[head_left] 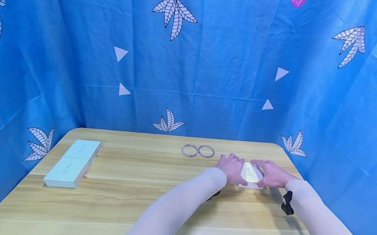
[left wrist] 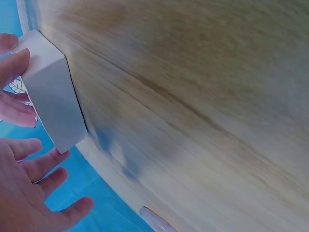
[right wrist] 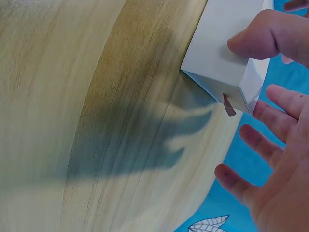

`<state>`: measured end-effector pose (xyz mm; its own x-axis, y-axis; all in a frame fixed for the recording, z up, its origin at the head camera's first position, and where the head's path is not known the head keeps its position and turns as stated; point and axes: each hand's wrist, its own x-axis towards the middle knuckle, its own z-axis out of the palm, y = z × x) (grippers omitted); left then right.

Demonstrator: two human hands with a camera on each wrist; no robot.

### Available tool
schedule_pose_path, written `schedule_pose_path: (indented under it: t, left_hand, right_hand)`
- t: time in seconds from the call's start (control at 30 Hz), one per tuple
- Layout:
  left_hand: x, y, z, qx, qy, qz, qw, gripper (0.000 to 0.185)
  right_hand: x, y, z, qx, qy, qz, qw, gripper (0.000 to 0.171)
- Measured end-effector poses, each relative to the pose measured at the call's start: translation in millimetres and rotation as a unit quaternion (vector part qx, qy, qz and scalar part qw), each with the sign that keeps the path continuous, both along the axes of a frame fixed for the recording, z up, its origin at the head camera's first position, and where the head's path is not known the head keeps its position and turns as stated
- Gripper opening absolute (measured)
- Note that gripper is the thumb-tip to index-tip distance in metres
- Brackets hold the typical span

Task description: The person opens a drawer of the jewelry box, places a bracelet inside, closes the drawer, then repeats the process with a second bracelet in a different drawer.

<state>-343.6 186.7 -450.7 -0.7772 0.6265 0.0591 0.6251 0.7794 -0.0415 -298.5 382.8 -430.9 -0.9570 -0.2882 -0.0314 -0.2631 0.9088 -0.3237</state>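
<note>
A small white box [head_left: 252, 174] with faint print on its lid sits at the right side of the wooden table, between both hands. My left hand [head_left: 231, 168] pinches its left side, thumb at the near face and fingers toward the back. From the right, my right hand [head_left: 272, 174] grips it, its thumb pressed on the near face and the index finger at a far corner in the right wrist view. The other fingers of each hand spread away from the box. A brown ribbon tab [right wrist: 229, 106] sticks out of one end of the box.
Two pale purple rings [head_left: 189, 156] lie side by side near the table's back edge, left of the hands. Two pale mint boxes [head_left: 67, 169] stand end to end at the table's left. A blue patterned curtain [head_left: 196, 62] surrounds the table's back and sides.
</note>
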Motion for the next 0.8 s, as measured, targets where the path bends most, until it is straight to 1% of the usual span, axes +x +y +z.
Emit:
schedule_pose_path:
  t: [0.33,0.6,0.8]
  left_hand:
    - [1.3,1.1,1.1,0.001,-0.004,0.007,1.0000,0.089]
    - [3.6,2.0,0.9,0.001,-0.015,0.017,0.9997,0.091]
    - [7.5,1.4,2.5,-0.007,-0.026,0.015,0.9995,0.099]
  right_hand:
    - [0.4,2.0,0.2,0.000,-0.010,-0.002,1.000,0.091]
    - [0.3,2.4,-0.5,-0.004,-0.039,-0.017,0.999,0.092]
    - [4.4,0.9,1.5,-0.008,-0.041,-0.017,0.999,0.092]
